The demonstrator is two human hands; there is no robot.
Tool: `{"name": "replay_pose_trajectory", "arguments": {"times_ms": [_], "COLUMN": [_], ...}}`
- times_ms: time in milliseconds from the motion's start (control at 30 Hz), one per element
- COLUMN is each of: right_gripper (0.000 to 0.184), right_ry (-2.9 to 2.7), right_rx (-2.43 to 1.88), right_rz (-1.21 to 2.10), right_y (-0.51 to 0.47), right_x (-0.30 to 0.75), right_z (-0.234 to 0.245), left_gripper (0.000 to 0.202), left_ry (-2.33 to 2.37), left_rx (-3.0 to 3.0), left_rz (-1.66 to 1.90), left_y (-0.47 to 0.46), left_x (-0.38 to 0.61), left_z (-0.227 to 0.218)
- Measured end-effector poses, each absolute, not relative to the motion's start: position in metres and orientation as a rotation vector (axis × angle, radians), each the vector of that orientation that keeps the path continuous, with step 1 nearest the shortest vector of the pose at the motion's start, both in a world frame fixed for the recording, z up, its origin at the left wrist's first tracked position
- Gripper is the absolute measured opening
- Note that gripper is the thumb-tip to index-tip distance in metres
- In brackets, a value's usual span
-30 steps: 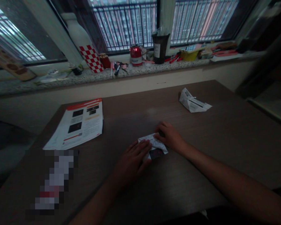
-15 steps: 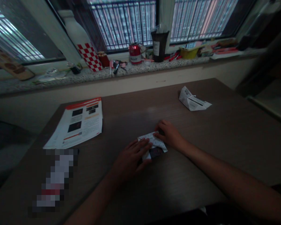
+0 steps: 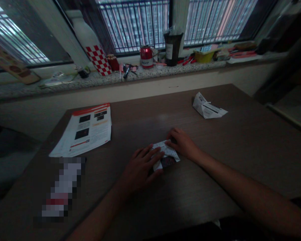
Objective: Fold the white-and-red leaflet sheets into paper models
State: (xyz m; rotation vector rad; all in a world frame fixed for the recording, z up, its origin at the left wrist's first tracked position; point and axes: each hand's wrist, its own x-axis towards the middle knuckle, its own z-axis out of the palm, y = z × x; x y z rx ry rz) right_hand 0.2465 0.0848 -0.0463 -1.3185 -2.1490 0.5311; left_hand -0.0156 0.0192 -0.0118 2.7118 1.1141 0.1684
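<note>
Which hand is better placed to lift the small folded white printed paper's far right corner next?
Likely the right hand, curled at that corner of the small folded white printed paper, while the left hand lies spread across the paper's left part.

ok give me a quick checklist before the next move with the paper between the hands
1. Left hand fingers on the small folded paper: ok.
2. Right hand thumb at the paper's far right part: ok.
3. Larger folded paper apart from both hands: ok.
4. Printed sheets apart from the left hand: ok.
5. Creases sharp: cannot tell, fingers cover part and the picture is dim.
</note>
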Motion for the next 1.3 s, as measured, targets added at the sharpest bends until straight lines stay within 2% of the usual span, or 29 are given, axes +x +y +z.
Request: {"name": "replay_pose_trajectory", "arguments": {"times_ms": [600,1067,1167,1300], "right_gripper": [0.012,0.007,0.016,0.039], "right_ry": [-2.149,-2.137,-2.132,-2.279], "right_rx": [-1.362,-1.322,-1.240,-1.149], "right_rz": [0.497,0.545,0.560,0.398], "right_y": [0.085,0.085,0.079,0.062], "right_x": [0.245,0.247,0.251,0.252], "right_z": [-0.047,-0.043,-0.035,-0.026], "left_gripper": [0.054,0.060,0.060,0.061], "left_ry": [1.162,1.157,1.173,1.189], "left_rx": [2.730,2.708,2.709,2.716], "left_rz": [0.201,0.234,0.216,0.219], "left_y": [0.018,0.015,0.014,0.013], "left_x": [-0.012,-0.012,-0.010,-0.010], "left_z": [-0.016,-0.014,-0.012,-0.015]}}
